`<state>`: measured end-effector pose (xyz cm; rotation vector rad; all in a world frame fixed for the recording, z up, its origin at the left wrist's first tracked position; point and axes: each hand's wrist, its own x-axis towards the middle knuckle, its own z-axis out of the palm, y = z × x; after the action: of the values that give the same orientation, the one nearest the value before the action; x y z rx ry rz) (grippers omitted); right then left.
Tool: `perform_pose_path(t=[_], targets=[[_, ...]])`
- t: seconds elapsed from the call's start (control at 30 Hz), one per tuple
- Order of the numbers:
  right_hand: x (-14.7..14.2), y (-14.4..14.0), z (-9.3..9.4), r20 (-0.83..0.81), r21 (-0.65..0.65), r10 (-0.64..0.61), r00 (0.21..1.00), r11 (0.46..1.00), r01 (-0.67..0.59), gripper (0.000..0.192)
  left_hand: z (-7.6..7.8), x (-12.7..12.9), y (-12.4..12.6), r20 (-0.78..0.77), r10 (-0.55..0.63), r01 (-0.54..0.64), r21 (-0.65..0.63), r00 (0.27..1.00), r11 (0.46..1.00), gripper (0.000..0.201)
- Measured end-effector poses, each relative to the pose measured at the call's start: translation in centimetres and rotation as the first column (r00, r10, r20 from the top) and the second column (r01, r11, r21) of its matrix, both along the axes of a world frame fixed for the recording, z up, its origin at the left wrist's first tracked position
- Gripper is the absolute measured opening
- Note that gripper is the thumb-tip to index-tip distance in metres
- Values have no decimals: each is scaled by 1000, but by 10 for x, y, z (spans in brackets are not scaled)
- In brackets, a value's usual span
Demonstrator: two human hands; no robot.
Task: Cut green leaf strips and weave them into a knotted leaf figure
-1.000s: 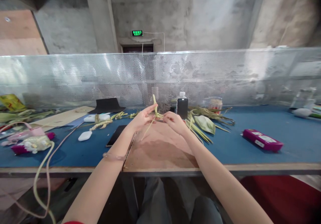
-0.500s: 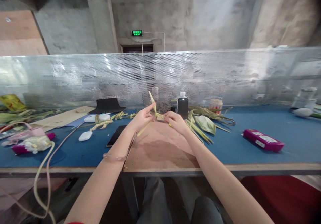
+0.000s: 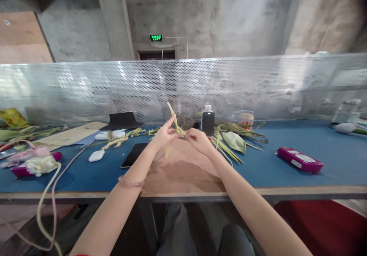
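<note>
Pale green leaf strips (image 3: 172, 112), folded or knotted together, are held between my two hands above a brown board (image 3: 183, 172). My left hand (image 3: 164, 135) grips the strips from the left, its index finger pointing up along the tall one and its thumb near the fold. My right hand (image 3: 198, 139) pinches the right end of the strips with thumb and fingertips. One strip end hangs down below my left hand over the board. How the strips cross at the fold is too small to make out.
A dark bottle (image 3: 208, 120) with a white cap stands behind my right hand. Leaves (image 3: 233, 141) lie to its right, and a purple pack (image 3: 299, 159) farther right. On the left are a black phone (image 3: 134, 155), a white case (image 3: 96, 156) and cables (image 3: 54, 194).
My left thumb has stretched toward my right hand, and its fingers have shifted on the strips. The hanging strip end has swung right. My right fingers have curled in more tightly.
</note>
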<state>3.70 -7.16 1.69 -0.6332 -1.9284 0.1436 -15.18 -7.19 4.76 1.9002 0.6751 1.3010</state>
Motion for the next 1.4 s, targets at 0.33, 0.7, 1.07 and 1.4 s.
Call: perform_pose_path(t=[0.33, 0.7, 1.07, 1.4], targets=[[-3, 1, -3, 49, -6, 79, 996, 997, -79, 22, 2, 0, 0, 27, 50, -50, 19, 998, 999, 79], [1, -2, 0, 58, -68, 123, 991, 991, -119, 21, 6, -7, -1, 24, 97, -98, 60, 995, 993, 71], [2, 0, -1, 29, -98, 15, 999, 995, -12, 23, 6, -6, 0, 10, 117, -118, 73, 993, 990, 77], [4, 15, -9, -198, -115, -323, 925, 945, 306, 23, 3, 8, -15, -110, 207, -192, 133, 972, 972, 77]])
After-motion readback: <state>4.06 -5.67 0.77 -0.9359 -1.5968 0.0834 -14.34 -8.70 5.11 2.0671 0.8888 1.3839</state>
